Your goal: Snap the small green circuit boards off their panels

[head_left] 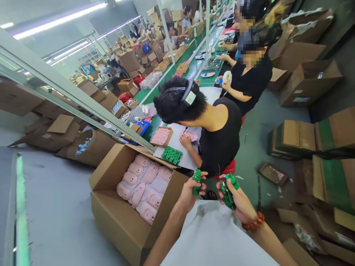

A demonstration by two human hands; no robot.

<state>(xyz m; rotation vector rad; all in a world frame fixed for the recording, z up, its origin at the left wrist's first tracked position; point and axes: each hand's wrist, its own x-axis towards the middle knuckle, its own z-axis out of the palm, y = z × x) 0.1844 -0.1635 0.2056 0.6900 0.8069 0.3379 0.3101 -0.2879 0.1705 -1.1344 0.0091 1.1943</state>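
Observation:
My left hand [191,190] is closed round a small green circuit board [196,181], held upright between thumb and fingers. In my right hand [241,201] are green circuit boards [227,190], more than one by the look of it, gripped under the thumb. Both hands are in front of my body, apart from each other. Ahead of them, on the bench corner, lies a panel of green circuit boards [172,155]. To the left of my left hand stands an open carton [116,207] with several pink animal-shaped plastic shells [151,173] in rows.
A seated co-worker [219,136] in black handles a pink shell [191,136] at the bench, close ahead. Beside it sits a box of small pink parts [161,136]. More people work along the green line [177,70]. Cartons [291,136] stand at the right.

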